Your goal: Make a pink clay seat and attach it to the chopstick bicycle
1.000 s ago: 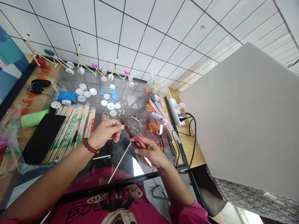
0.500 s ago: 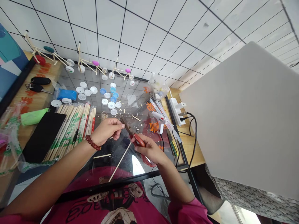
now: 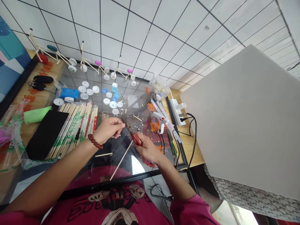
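Looks like a cutting step: right hand (image 3: 148, 150) wrapped round red-handled pliers (image 3: 131, 132) over the surface (image 3: 127, 169), left hand (image 3: 109, 128) pinched near their tip, can't tell on what, so next squeeze calls for steady, clear fingertips.

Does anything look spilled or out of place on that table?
Yes: small pale scraps, apparently wood, lie strewn across the dark glass tabletop, near the red-handled metal pliers in the right hand. They look messy against the plastic-wrapped wooden chopsticks, laid side by side.
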Demonstrator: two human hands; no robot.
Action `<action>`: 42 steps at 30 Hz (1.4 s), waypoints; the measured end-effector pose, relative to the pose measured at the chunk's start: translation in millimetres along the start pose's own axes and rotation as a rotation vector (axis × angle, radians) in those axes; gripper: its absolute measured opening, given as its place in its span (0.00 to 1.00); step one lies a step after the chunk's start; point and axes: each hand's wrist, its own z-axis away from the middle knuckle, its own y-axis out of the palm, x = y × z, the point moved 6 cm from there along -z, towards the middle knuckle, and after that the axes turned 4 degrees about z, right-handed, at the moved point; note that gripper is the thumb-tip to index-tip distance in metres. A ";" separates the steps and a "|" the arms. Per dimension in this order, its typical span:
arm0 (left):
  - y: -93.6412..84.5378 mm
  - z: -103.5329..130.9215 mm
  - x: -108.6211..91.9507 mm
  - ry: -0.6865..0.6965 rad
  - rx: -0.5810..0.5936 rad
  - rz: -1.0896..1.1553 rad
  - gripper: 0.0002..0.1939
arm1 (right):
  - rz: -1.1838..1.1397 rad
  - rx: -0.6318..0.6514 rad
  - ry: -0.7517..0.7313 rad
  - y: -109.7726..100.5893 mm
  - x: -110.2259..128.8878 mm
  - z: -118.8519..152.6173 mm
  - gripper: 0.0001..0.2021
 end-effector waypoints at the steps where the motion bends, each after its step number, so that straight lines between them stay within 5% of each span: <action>1: -0.4 0.0 0.5 -0.001 -0.003 0.001 0.12 | 0.038 -0.018 -0.015 0.4 1.2 -0.5 0.08; 13: 3.2 2.7 8.4 0.006 -0.008 0.005 0.13 | 0.174 -0.097 -0.048 10.4 -9.2 0.9 0.08; 22: 6.4 3.6 -2.5 0.101 -0.018 -0.061 0.12 | 0.036 -0.136 -0.026 11.7 -6.5 3.4 0.07; 31: 14.6 6.5 10.7 0.124 -0.022 -0.027 0.12 | 0.137 -0.271 0.217 -2.3 -16.3 8.2 0.12; 36: 15.4 15.1 17.2 0.183 -0.101 -0.092 0.12 | 0.179 -0.152 0.199 5.1 -15.4 6.6 0.16; 42: 9.5 18.1 17.1 0.240 -0.182 -0.129 0.11 | 0.240 -0.172 0.184 14.7 -15.4 -2.7 0.14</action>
